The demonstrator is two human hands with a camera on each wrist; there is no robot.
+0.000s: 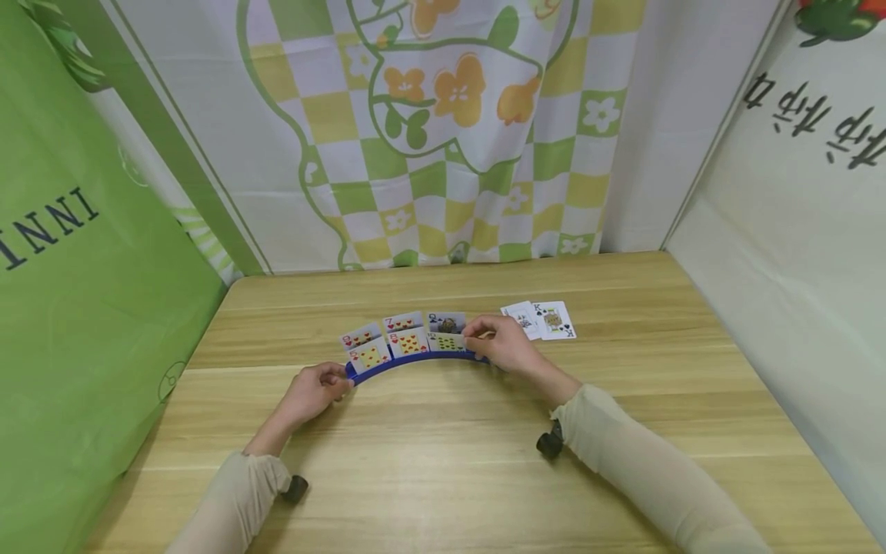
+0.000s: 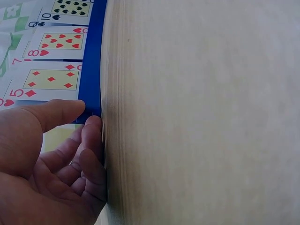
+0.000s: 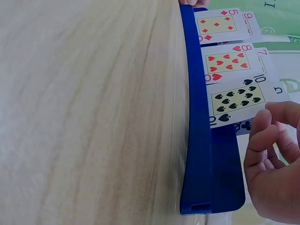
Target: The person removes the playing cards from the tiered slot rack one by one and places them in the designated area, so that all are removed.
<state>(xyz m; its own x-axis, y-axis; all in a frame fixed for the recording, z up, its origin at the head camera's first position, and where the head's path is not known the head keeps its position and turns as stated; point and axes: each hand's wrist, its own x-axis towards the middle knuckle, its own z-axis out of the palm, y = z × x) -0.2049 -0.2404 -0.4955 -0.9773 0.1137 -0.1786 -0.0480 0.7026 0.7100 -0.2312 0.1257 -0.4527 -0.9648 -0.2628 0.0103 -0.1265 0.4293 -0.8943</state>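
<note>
First, pinching the left end of the curved blue card holder (image 3: 197,154) between thumb and fingers of the left hand (image 1: 314,392), probably to steady that strip against sliding or tipping on the wooden table (image 1: 429,462). Next along, propped in the holder with faces toward the person, a five of diamonds (image 1: 370,356) in front of a nine of hearts (image 1: 356,337), then an eight of hearts (image 1: 410,343) in front of a red seven (image 1: 403,320); rear cards raised above front ones, apparently to leave every upper corner readable. At the right of the row, likewise propped in the holder, a ten of spades (image 3: 237,101) in front of a queen of clubs (image 1: 446,320). Apparently pinching the ten near an upper corner with thumb and fingertip of the right hand (image 1: 508,345), perhaps to guide it by the edge without covering the pips; far side of that grip not visible. Finally, beyond the right hand, lying face up on the table, a face card (image 1: 519,315) and an overlapping king (image 1: 554,320), presumably placed there for easy reach.
</note>
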